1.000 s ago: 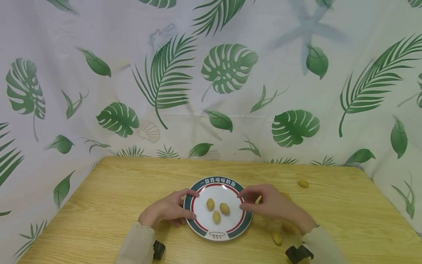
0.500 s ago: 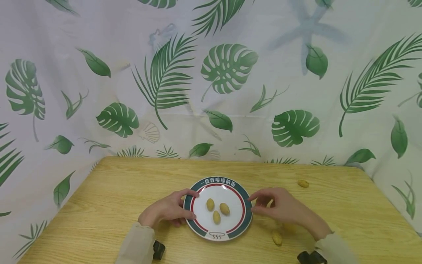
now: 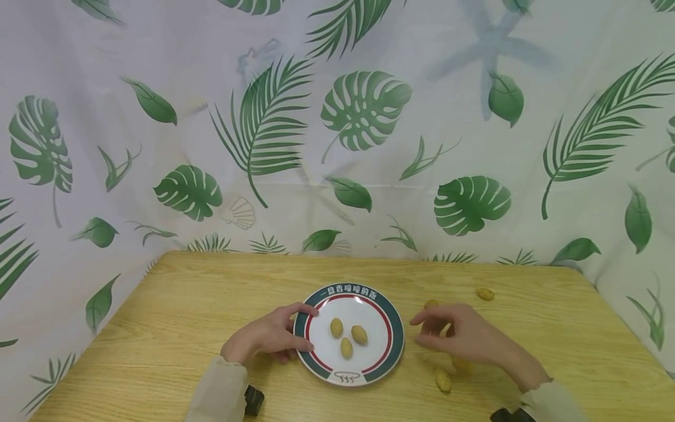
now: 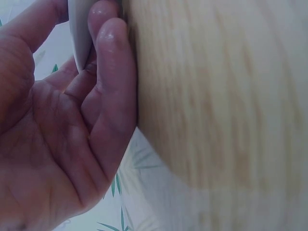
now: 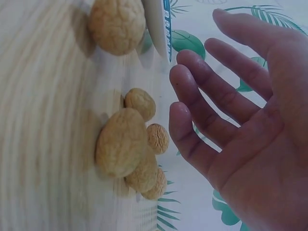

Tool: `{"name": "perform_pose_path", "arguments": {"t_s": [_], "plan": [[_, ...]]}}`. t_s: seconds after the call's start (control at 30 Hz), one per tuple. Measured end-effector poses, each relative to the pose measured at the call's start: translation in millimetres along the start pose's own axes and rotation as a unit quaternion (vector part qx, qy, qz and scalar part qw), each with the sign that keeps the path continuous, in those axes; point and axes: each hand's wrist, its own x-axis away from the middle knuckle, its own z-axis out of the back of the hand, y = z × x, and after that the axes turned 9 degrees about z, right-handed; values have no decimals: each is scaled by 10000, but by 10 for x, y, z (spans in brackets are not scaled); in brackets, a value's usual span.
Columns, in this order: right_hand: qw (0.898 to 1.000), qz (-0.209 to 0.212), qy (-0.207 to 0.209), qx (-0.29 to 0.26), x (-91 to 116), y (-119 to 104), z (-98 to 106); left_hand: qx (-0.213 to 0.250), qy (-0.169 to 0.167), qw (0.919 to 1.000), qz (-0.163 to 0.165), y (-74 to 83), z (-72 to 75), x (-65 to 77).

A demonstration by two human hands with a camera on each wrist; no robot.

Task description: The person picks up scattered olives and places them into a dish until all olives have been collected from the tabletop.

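Right hand [image 3: 468, 333] farther from plate [image 3: 348, 310], relaxed

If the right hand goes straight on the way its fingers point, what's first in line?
Likely the rim of the plate; the height of the right hand is unclear, so it might pass above.

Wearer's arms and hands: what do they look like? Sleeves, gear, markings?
Left hand and right hand: bare, no gloves or rings visible. Left sleeve and right sleeve: pale beige, loose, ending at the wrists. Small black units by the left wrist and right wrist, the latter cut off by the frame. No cables or markings visible.
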Motion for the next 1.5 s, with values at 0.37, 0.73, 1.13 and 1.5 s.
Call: {"name": "perform_pose_path", "arguments": {"t_s": [0.37, 0.73, 1.13, 1.5], "plan": [[9998, 118, -2, -179, 126, 24, 5, -9, -5, 10000, 9, -7, -5, -3], [9999, -20, 128, -103, 295, 118, 29, 7, -2, 10000, 18, -12, -7, 0], [9996, 35, 177, -207, 443, 236, 137, -60, 23, 10000, 42, 1, -5, 5], [9992, 383, 130, -70, 562, 377, 154, 19, -15, 10000, -54, -8, 0, 7]]}}
